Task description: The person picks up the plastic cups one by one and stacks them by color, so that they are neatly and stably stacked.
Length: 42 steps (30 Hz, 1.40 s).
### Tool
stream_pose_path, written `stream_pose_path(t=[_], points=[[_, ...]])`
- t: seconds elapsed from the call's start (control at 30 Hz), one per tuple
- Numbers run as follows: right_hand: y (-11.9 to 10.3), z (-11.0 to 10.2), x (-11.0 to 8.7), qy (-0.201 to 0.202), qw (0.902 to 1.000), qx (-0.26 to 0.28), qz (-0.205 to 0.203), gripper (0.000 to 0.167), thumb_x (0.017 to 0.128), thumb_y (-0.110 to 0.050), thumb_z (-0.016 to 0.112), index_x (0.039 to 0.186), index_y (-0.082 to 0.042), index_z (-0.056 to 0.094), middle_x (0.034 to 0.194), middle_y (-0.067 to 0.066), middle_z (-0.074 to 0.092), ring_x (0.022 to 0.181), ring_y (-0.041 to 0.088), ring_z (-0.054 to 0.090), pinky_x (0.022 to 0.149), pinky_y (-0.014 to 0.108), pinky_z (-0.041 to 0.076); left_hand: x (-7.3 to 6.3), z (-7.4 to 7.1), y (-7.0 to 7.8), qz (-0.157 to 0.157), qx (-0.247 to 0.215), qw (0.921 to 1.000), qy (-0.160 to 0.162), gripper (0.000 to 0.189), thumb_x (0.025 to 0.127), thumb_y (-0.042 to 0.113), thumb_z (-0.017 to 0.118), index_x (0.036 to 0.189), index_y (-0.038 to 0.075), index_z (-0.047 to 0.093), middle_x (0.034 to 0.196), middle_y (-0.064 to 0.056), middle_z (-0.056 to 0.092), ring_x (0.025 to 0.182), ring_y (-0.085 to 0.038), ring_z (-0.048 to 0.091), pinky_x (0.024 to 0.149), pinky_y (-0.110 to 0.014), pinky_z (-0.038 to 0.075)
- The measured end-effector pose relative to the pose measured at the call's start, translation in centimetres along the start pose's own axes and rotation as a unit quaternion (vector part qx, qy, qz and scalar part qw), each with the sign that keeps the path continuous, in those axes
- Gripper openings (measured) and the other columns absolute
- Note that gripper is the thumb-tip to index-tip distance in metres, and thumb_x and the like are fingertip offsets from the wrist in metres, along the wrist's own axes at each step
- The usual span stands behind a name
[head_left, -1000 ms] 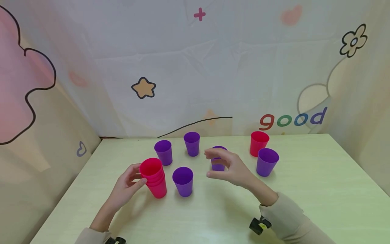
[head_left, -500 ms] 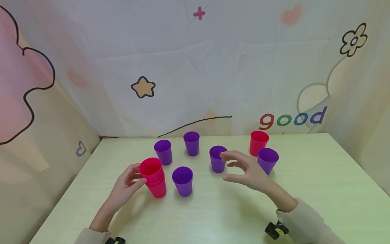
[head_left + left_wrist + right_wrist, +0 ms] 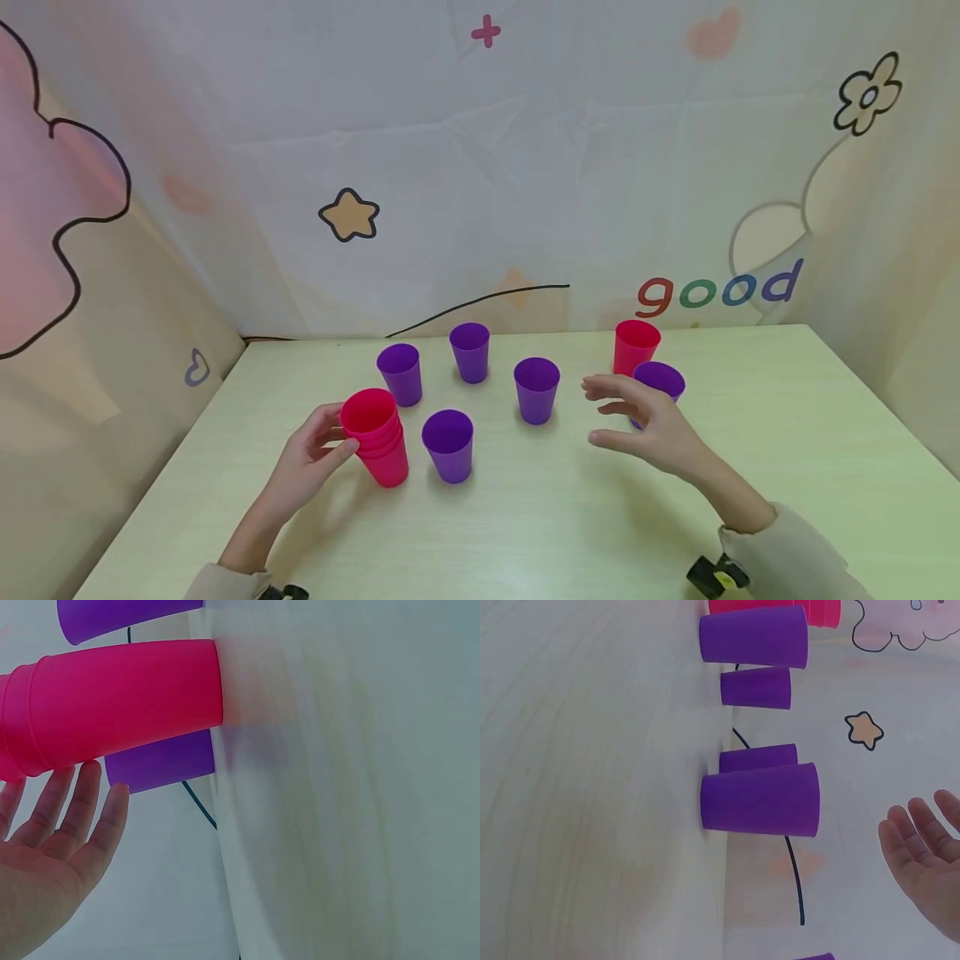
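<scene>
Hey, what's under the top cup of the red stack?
Beneath the top cup sit nested red cups, their rims and the lowest one's side showing. Their insides are covered and can't be seen.

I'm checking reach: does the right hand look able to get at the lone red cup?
Probably: the right hand is empty; the red cup looks free at left, though a purple cup partly blocks its front.

Head camera is sitting highest and farthest back, looking forward and down over the surface toward the printed backdrop. Left wrist view is lying sideways, low, facing the red stack up close. Right wrist is also tipping sideways, skimming the surface, catching the red stack farther off. Head and right wrist are sharing the star.
</scene>
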State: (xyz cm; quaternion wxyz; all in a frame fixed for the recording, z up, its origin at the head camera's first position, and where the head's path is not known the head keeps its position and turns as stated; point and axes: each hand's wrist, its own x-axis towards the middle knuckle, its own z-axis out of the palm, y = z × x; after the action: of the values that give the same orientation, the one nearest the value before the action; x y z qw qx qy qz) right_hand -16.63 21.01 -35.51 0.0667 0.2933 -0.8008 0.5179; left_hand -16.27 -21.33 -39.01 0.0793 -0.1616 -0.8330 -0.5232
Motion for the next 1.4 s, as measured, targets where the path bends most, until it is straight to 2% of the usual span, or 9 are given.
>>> stream_pose_path(t=[0.2,0.4,0.6,0.97,1.03,1.27,1.4], points=[[0.2,-0.9,-0.9,0.011,0.9998,-0.011,0.014,0.052,0.078,-0.003,0.070,0.125,-0.001,0.049,0.118,0.013,0.054,0.102,0.003,0.053,0.083,0.020,0.046,0.0,0.0,-0.1,-0.003,-0.001,1.0000,0.002,0.041,0.086,0.008,0.061,0.124,0.003,0.045,0.115,-0.015,0.055,0.100,-0.029,0.054,0.076,-0.028,0.049],[0.2,-1.8,-1.6,0.028,0.9992,-0.017,0.025,0.051,0.078,-0.003,0.069,0.125,-0.001,0.049,0.116,0.003,0.056,0.101,0.004,0.054,0.081,0.019,0.046,0.0,-0.2,-0.4,-0.012,0.004,0.9999,0.001,0.042,0.086,0.010,0.062,0.124,0.005,0.045,0.115,-0.012,0.054,0.099,-0.022,0.054,0.076,-0.029,0.049],[0.3,-2.4,-1.9,0.048,0.9981,-0.032,0.023,0.050,0.077,-0.003,0.070,0.123,0.000,0.050,0.112,-0.012,0.055,0.098,0.005,0.057,0.081,0.017,0.045,0.0,-0.2,-0.5,-0.010,0.004,0.9999,0.001,0.043,0.086,0.010,0.062,0.124,0.005,0.045,0.115,-0.012,0.054,0.099,-0.021,0.054,0.076,-0.029,0.050],[0.9,-3.8,-2.0,0.071,0.9956,-0.049,0.036,0.048,0.080,-0.002,0.067,0.124,0.002,0.049,0.111,-0.017,0.055,0.099,0.001,0.054,0.081,0.014,0.044,-0.1,0.0,0.0,-0.006,-0.002,1.0000,0.003,0.041,0.086,0.009,0.061,0.124,0.004,0.045,0.115,-0.014,0.055,0.101,-0.029,0.053,0.076,-0.028,0.049],[1.1,-4.0,-2.0,0.075,0.9948,-0.056,0.039,0.048,0.080,-0.002,0.067,0.125,0.002,0.048,0.111,-0.014,0.055,0.100,0.002,0.054,0.081,0.014,0.044,-0.1,0.0,0.0,-0.007,-0.004,1.0000,0.003,0.041,0.086,0.009,0.061,0.124,0.004,0.045,0.115,-0.015,0.055,0.101,-0.029,0.053,0.076,-0.028,0.049],[1.7,-4.7,-1.8,0.091,0.9915,-0.075,0.055,0.049,0.082,-0.005,0.066,0.126,0.001,0.047,0.113,0.014,0.056,0.100,0.002,0.052,0.079,0.013,0.044,-0.1,0.0,-0.1,-0.007,-0.002,1.0000,0.003,0.041,0.086,0.010,0.061,0.124,0.005,0.045,0.115,-0.014,0.055,0.101,-0.026,0.054,0.076,-0.029,0.049],[2.0,-5.1,-1.6,0.104,0.9893,-0.083,0.061,0.049,0.082,-0.007,0.066,0.127,0.000,0.048,0.114,0.011,0.056,0.101,0.003,0.052,0.079,0.013,0.044,0.0,0.0,-0.2,0.000,0.000,1.0000,0.003,0.041,0.087,0.011,0.061,0.124,0.005,0.045,0.114,-0.014,0.055,0.100,-0.024,0.054,0.076,-0.029,0.049]])
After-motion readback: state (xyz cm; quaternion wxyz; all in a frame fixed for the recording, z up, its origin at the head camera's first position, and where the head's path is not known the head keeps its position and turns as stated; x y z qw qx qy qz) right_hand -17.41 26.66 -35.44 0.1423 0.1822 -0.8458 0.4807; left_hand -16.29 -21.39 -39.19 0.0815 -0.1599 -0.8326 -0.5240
